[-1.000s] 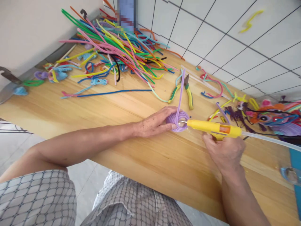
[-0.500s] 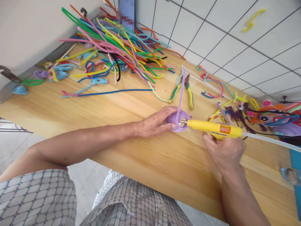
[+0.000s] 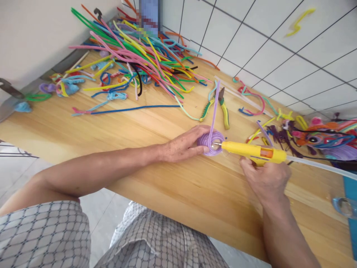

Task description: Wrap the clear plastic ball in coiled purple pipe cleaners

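Note:
A coil of purple pipe cleaner [image 3: 204, 140] stands over the wooden table, its open end turned to the right and one loose length rising from it. My left hand [image 3: 186, 145] is closed around the coil's left side, thumb at the lower edge and fingers behind. In my right hand [image 3: 266, 178] is a yellow hot glue gun [image 3: 245, 149], gripped by its handle. The metal nozzle reaches into the mouth of the coil; whether it touches the inside I cannot tell. A clear glue stick [image 3: 320, 166] runs out of the gun's back end.
Pliers with yellow-green handles [image 3: 225, 113] lie open behind the coil. A heap of colourful pipe cleaners [image 3: 139, 52] covers the back left. At the right are a colourful pipe-cleaner figure [image 3: 320, 139] and dark purple scraps [image 3: 280, 137]. White tiled wall [image 3: 251, 37] rises behind the table [image 3: 156, 193].
Almost nothing differs. Both hands, the coil and the glue gun keep their places, with only a very slight shift of the whole view.

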{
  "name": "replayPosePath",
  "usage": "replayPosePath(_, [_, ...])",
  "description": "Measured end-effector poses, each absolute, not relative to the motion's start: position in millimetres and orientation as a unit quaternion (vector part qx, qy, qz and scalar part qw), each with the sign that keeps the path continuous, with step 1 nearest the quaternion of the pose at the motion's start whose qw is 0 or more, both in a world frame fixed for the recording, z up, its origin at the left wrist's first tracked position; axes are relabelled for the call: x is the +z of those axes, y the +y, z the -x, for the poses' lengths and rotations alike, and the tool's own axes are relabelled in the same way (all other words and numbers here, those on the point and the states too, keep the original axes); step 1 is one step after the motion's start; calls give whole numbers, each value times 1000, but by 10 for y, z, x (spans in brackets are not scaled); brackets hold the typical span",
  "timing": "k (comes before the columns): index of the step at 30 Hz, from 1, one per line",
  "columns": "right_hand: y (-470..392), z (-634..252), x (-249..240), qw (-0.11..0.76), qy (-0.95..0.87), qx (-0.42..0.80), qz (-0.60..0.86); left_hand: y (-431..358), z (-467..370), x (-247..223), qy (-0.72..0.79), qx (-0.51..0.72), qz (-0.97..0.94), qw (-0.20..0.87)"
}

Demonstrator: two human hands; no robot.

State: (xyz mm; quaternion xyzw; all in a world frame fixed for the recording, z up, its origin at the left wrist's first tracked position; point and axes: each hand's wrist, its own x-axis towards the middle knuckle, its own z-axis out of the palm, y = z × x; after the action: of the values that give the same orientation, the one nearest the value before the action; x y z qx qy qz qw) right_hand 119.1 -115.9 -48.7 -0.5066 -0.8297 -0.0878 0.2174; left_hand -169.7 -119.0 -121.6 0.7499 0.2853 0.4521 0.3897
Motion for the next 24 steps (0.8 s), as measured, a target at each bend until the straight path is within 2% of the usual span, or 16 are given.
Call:
replayPosePath(13, [-1162, -1226, -503, 202, -840, -149, 481, -1190, 1698, -1207, 291, 447, -748, 394])
replayPosePath(24, [-1177, -1229, -550, 199, -807, -79, 551, -1184, 1697, -1218, 287, 450, -745, 399])
